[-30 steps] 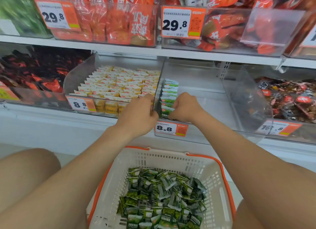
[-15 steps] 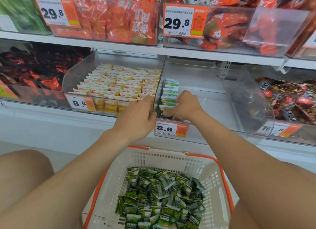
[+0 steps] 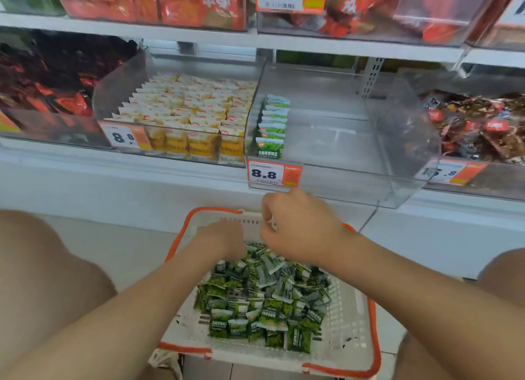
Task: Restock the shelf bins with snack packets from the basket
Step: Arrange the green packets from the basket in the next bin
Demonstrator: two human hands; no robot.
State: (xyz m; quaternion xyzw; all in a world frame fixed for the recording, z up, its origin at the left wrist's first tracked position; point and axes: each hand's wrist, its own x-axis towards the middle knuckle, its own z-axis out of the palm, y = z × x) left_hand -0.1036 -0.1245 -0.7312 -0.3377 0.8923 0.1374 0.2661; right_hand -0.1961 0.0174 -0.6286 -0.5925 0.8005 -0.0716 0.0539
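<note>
Basket [image 3: 350, 351]: white, orange rim, on floor, near centre; holds loose pile of green snack packets [image 3: 261, 303].
Shelf bin [image 3: 341, 141]: clear, above 8.8 price tag [image 3: 274, 173]; one upright packet row [image 3: 272, 126] along left wall.
Left hand [image 3: 221, 239]: on far edge of pile, fingers hidden, hold cannot be told.
Right hand [image 3: 298, 229]: above basket's far rim, fingers curled, thumb near forefinger, contents cannot be told.

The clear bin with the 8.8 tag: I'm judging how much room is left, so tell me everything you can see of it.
The clear bin is transparent, plastic-looking, with a curved right wall, on the shelf beside the bin of yellow packets. One row of upright green packets lines its left wall; the remaining floor is bare. An orange price tag sits front-left.
</note>
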